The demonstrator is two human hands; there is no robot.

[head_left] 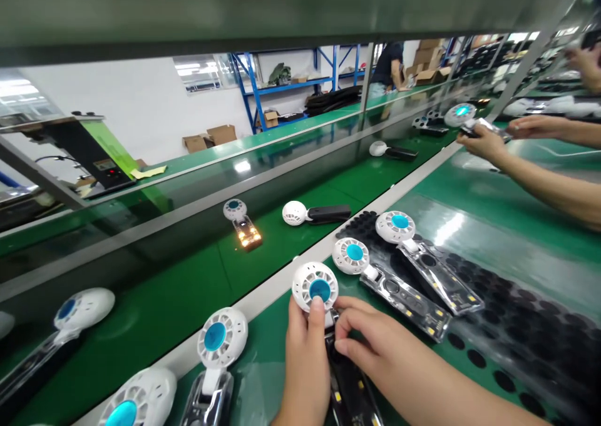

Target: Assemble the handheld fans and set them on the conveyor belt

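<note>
My left hand [307, 357] is closed around the white head of a handheld fan [315, 279], its thumb lying on the blue round centre. The fan's dark handle, with small yellow LED squares under clear plastic, points down toward me. At the white neck, the fingers of my right hand [375, 344] are pinched against the top of that handle; their tips are partly hidden. Right of my hands, a fan [352, 255] and another fan [395, 227] with clear handles lie side by side. To the left lies one more fan [222, 337], with a further fan [141, 398] cut off by the lower edge.
Beyond a pale rail [277, 288] runs a green conveyor belt [188, 288] carrying several fans, including one with lit LEDs [248, 235]. A sheet of black round pads [516, 313] covers the bench at right. A co-worker's hands [488, 138] hold a fan there. A shelf [282, 13] hangs overhead.
</note>
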